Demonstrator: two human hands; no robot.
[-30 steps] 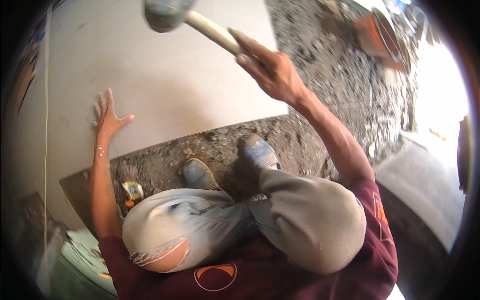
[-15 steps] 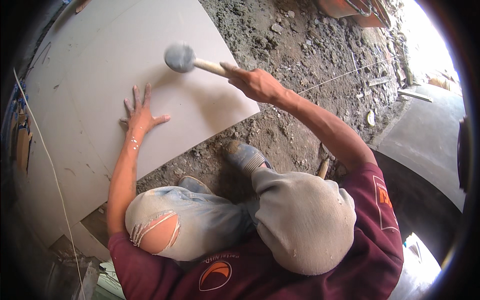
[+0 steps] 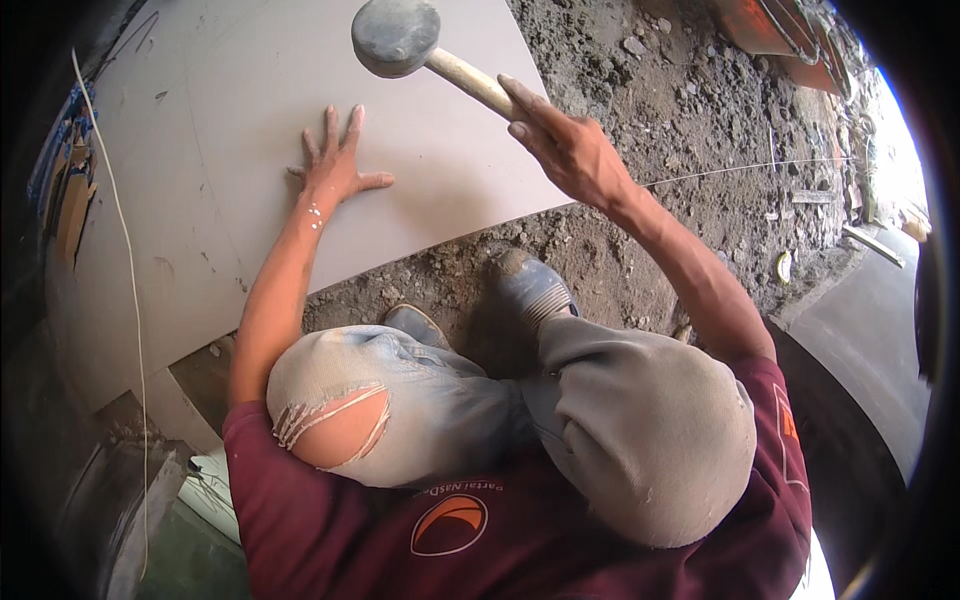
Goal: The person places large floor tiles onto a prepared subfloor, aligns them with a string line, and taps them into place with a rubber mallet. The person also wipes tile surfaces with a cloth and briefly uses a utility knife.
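Slanting mallet [image 3: 415,45] in right hand [image 3: 575,155], slab [image 3: 230,140] under left hand [image 3: 333,172]

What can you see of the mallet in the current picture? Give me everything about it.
The mallet has a thick, rounded, dark grey head, rubber-like in look and dusty, on a straight, pale handle that looks wooden. The right hand grips the handle, hiding its far end. The handle slants up and leftward in the picture to the head, which appears to be held above the pale slab, though one view cannot settle the gap. No damage is evident.
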